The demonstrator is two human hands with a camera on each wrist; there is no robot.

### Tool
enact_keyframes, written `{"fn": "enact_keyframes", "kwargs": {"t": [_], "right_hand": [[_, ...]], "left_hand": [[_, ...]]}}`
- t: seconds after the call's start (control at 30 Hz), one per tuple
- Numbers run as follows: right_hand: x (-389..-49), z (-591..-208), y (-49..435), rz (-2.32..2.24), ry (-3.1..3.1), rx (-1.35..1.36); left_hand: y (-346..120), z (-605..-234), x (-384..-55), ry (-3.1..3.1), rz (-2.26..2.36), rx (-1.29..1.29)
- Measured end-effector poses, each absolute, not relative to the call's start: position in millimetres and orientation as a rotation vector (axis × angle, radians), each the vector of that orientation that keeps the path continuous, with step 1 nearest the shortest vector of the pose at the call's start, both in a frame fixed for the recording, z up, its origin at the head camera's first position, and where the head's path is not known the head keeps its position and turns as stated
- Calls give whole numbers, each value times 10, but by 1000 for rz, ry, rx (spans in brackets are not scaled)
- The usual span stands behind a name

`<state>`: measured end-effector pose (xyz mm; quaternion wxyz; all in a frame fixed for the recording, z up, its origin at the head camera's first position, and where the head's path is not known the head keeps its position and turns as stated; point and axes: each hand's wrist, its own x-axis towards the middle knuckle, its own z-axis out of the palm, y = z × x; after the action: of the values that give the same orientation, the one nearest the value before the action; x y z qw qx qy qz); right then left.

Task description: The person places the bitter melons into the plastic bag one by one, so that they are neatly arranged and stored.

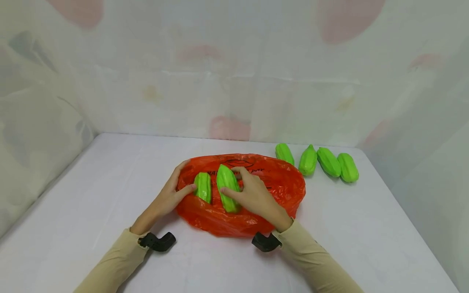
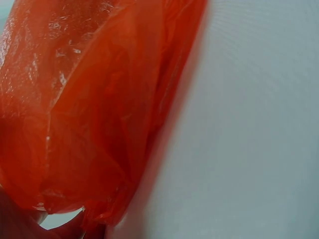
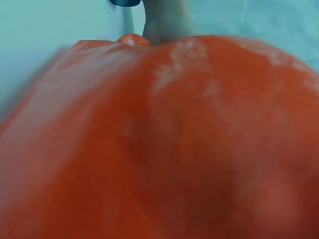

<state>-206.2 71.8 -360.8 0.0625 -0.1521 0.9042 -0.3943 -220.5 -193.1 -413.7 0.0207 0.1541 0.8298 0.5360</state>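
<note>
A red plastic bag (image 1: 282, 177) lies spread open on the table, with dark print on its inner side. One ridged green star fruit (image 1: 203, 187) rests in its left part. My right hand (image 1: 256, 195) grips a second star fruit (image 1: 227, 187) between thumb and fingers, over the bag's middle. At the left rim, my left hand (image 1: 168, 195) holds the bag's edge, its thumb reaching over to the first star fruit. In the left wrist view, fingers (image 2: 30, 224) show at the bottom beside the red plastic. The bag fills most of the right wrist view and hides the right hand there.
Several more star fruits (image 1: 329, 162) lie in a row at the table's back right, the leftmost one partly behind the bag. A white table (image 1: 91, 195) spreads around the bag, with patterned curtains (image 1: 220, 97) behind and at the sides. Black wrist mounts (image 1: 157, 241) sit on both sleeves.
</note>
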Motion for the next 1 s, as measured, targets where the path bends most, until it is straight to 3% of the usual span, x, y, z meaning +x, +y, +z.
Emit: {"fn": "enact_keyframes", "kwargs": {"t": [1.0], "right_hand": [[-2125,-3807,673,-1269,2554,-522]], "left_hand": [[-1922,-4129,-2202,2577,1682,499]]}}
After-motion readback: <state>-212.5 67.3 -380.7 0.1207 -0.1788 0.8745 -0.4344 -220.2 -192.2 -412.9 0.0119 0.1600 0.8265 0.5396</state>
